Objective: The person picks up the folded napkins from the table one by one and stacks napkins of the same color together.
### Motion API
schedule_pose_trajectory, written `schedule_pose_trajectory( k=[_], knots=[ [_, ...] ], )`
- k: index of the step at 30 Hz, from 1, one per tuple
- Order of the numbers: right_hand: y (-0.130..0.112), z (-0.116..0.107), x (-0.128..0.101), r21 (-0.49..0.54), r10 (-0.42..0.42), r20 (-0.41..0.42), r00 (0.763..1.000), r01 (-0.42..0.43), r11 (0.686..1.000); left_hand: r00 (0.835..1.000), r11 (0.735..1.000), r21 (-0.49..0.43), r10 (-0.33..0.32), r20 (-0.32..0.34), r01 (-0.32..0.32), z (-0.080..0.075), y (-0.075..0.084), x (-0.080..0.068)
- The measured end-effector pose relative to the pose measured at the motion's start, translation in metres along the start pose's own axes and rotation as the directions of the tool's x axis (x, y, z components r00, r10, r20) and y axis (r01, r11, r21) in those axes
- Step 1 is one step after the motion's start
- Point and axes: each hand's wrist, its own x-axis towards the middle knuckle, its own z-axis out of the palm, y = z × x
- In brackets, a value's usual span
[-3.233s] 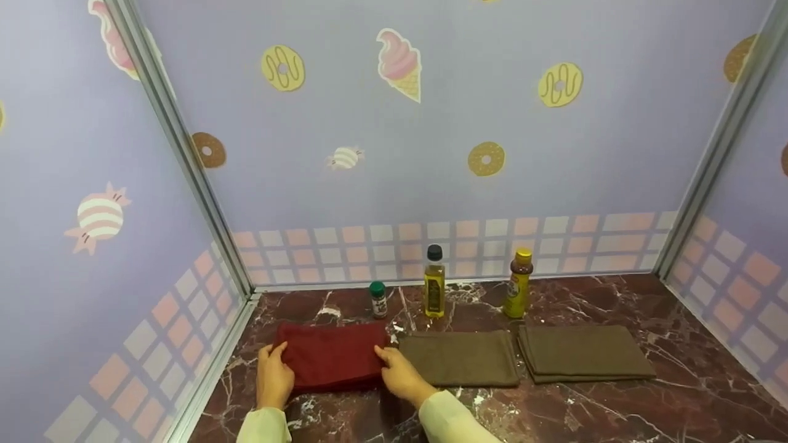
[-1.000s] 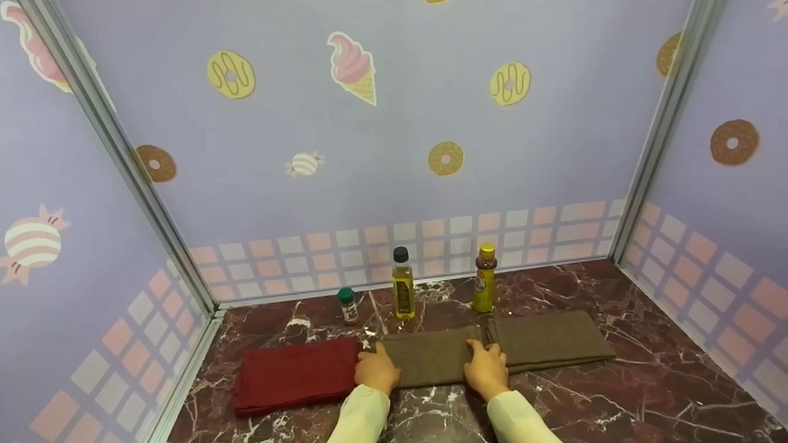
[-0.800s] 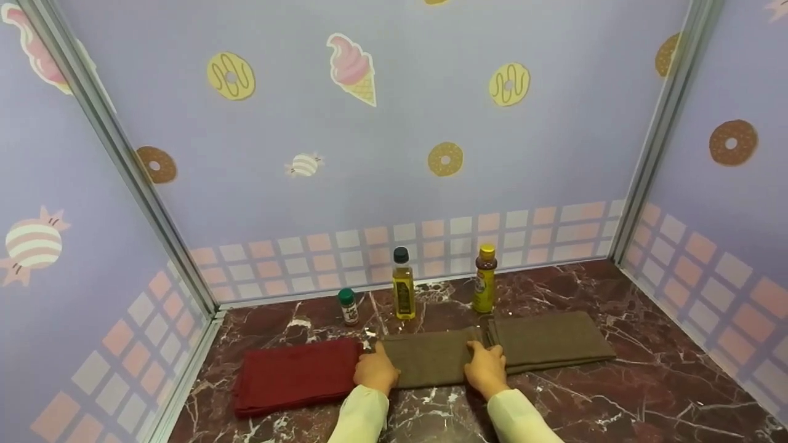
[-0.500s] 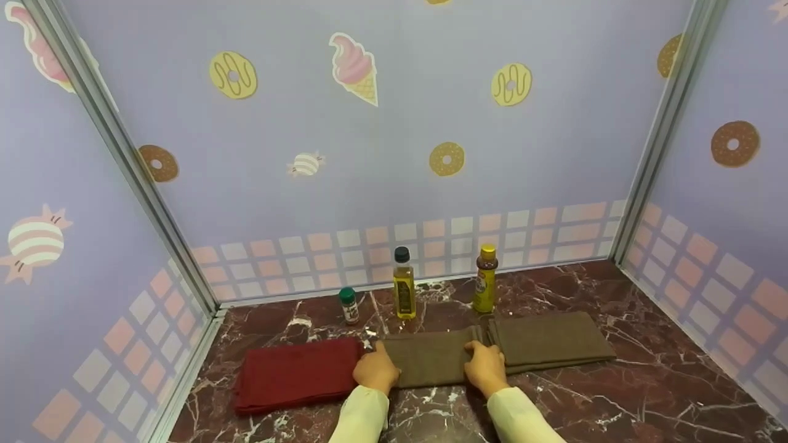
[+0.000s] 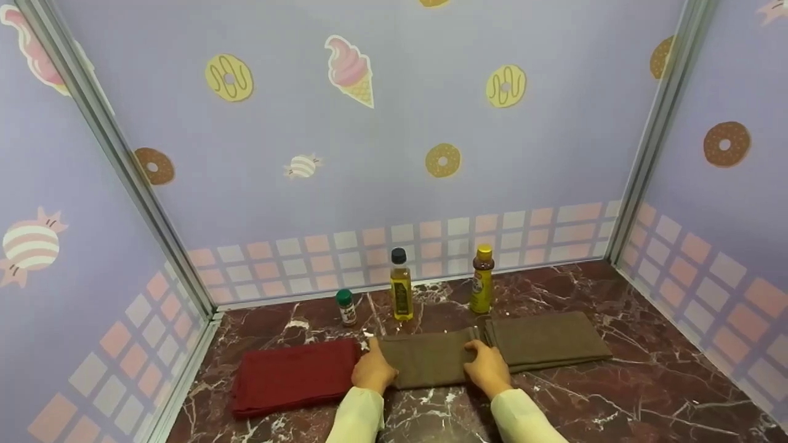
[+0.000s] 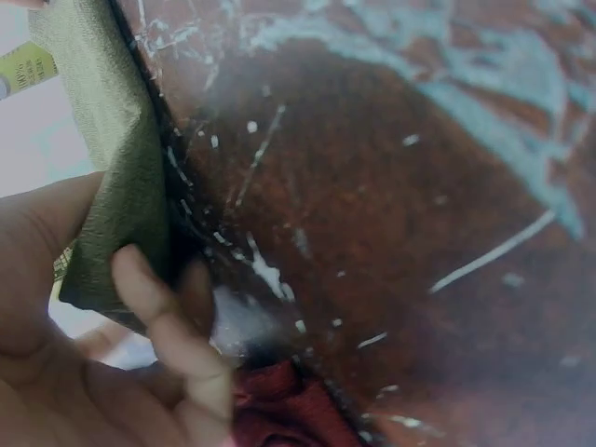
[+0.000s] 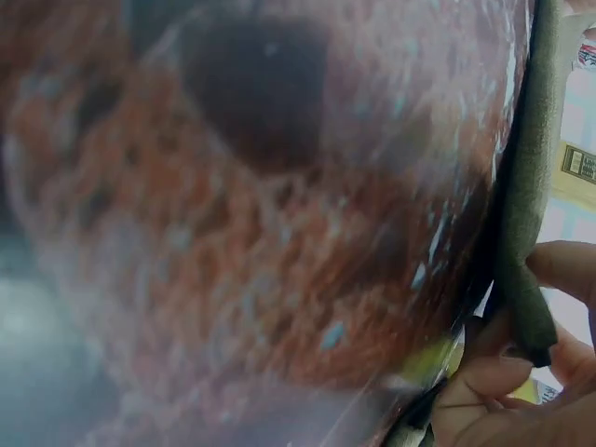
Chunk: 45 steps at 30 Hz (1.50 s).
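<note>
Both hands work on the middle cloth (image 5: 431, 363), a folded olive piece lying flat on the marble desk (image 5: 615, 394). The left hand (image 5: 372, 372) pinches the cloth's left edge: in the left wrist view the thumb lies on top and the fingers (image 6: 163, 317) curl under the lifted edge, so this grip is closed on the fabric. The right hand (image 5: 488, 368) takes the opposite edge the same way; the right wrist view shows its fingers (image 7: 484, 377) wrapped round the cloth's thick folded rim. Holding both short ends at once would keep the folded layers together and level.

Left of the middle cloth, just beside it, lies a red cloth (image 5: 295, 376). To its right, a second olive cloth (image 5: 545, 340) touches or slightly overlaps its edge. Behind the middle cloth, against the wall, stand a small green-capped jar (image 5: 346, 307), an oil bottle (image 5: 401, 293) and a yellow-capped bottle (image 5: 481, 287), all upright and apart from the cloths.
</note>
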Motion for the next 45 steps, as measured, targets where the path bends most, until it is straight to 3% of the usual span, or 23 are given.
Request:
schedule_pose_trajectory(
  k=[4,8,14,21,29,33,37,41,45],
  knots=[
    [0.001,-0.004,0.002,-0.014,0.029,0.023,0.999,-0.028,1.000,0.998,0.997,0.053,0.053,0.021,-0.054,0.000,-0.001,0.000],
    [0.000,-0.010,0.006,0.008,0.044,0.038,0.998,-0.044,0.999,0.996,0.995,0.042,0.085,0.014,-0.085,-0.004,0.002,-0.002],
    [0.005,-0.025,0.013,0.041,0.016,-0.030,0.999,-0.015,0.999,0.990,0.990,-0.010,0.140,-0.022,-0.140,-0.006,0.015,-0.003],
    [0.026,-0.049,0.025,0.038,-0.012,-0.149,0.989,0.018,0.999,0.944,0.944,-0.072,0.314,-0.107,-0.322,0.011,0.035,-0.006],
    [0.052,-0.081,0.038,-0.067,-0.041,-0.274,0.961,0.023,0.997,0.903,0.898,-0.130,0.401,-0.154,-0.421,0.028,0.068,-0.012],
    [0.067,-0.096,0.040,-0.086,-0.023,-0.313,0.950,-0.005,0.996,0.880,0.865,-0.166,0.452,-0.149,-0.473,0.039,0.088,-0.017],
    [0.082,-0.109,0.040,-0.135,-0.036,-0.377,0.926,-0.017,0.991,0.869,0.855,-0.157,0.480,-0.120,-0.494,0.051,0.106,-0.024],
    [0.093,-0.117,0.038,-0.151,-0.019,-0.429,0.903,-0.051,0.987,0.858,0.848,-0.135,0.509,-0.064,-0.513,0.059,0.121,-0.033],
    [0.102,-0.123,0.036,-0.130,0.019,-0.433,0.901,-0.083,0.988,0.832,0.824,-0.124,0.555,-0.011,-0.552,0.068,0.132,-0.040]
  ],
)
